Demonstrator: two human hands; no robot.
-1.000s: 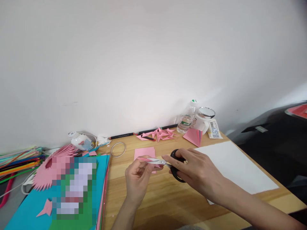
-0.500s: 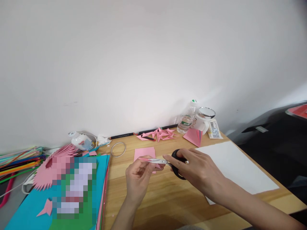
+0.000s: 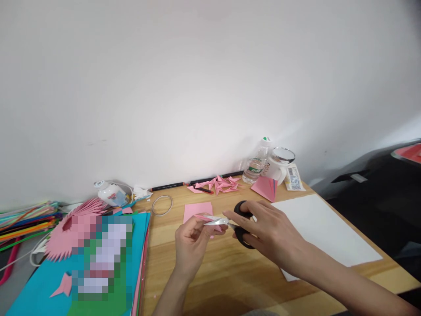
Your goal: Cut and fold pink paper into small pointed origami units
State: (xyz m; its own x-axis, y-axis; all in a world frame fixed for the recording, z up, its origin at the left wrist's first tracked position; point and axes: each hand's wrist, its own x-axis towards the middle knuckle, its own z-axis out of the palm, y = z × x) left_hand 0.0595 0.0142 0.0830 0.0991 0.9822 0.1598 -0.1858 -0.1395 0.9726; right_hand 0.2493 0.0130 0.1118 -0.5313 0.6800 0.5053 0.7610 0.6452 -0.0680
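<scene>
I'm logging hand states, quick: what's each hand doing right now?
Left hand: closed, pinching a folded piece of pink paper.
Right hand: closed, holding black-handled scissors by the handles.

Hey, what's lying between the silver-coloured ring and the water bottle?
Folded pink papers and a dark, red-ended pen lie there in the head view.

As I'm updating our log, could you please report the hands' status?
Left hand pinching pink paper. Right hand holding scissors, blades parted at the paper. Nothing visible blocking either hand.
</scene>
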